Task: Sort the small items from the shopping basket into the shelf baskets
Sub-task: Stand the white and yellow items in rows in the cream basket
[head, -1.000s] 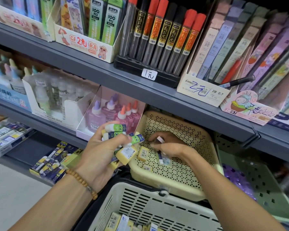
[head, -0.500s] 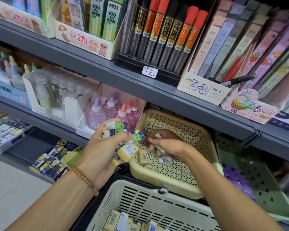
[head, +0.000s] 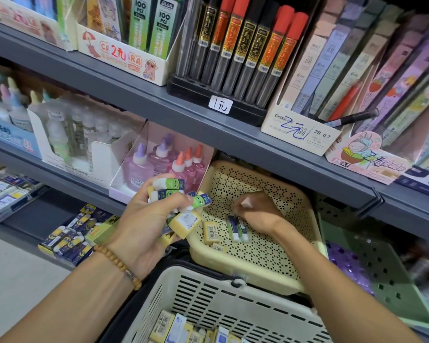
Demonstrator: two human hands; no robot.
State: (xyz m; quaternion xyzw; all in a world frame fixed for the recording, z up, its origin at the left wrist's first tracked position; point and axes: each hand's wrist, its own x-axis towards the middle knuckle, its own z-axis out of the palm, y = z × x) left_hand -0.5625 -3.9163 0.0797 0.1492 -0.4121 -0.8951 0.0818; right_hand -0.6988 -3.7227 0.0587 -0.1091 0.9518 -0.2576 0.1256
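My left hand (head: pixel 144 219) is shut on a bundle of several erasers (head: pixel 181 206), some white in green sleeves and some yellow, held just left of the cream perforated shelf basket (head: pixel 245 276). Inside that basket my right hand (head: pixel 258 214) has curled fingers that touch the top ends of two green-sleeved erasers (head: pixel 237 229) lying on its floor. I cannot tell whether it grips them. A yellow eraser (head: pixel 210 232) lies beside them. The slotted cream shopping basket (head: pixel 208 290) sits below, with several erasers (head: pixel 181 328) in it.
A green shelf basket (head: pixel 386 276) with purple items (head: pixel 344 268) stands to the right. Pink glue bottles (head: pixel 159 164) in a box sit left of the cream basket. The upper shelf edge (head: pixel 208 122) overhangs closely. Boxed erasers (head: pixel 70 238) lie lower left.
My right hand lifted slightly inside the cream basket, then came down again; two green-sleeved erasers now lie side by side under its fingers. The left hand kept its bundle almost still.
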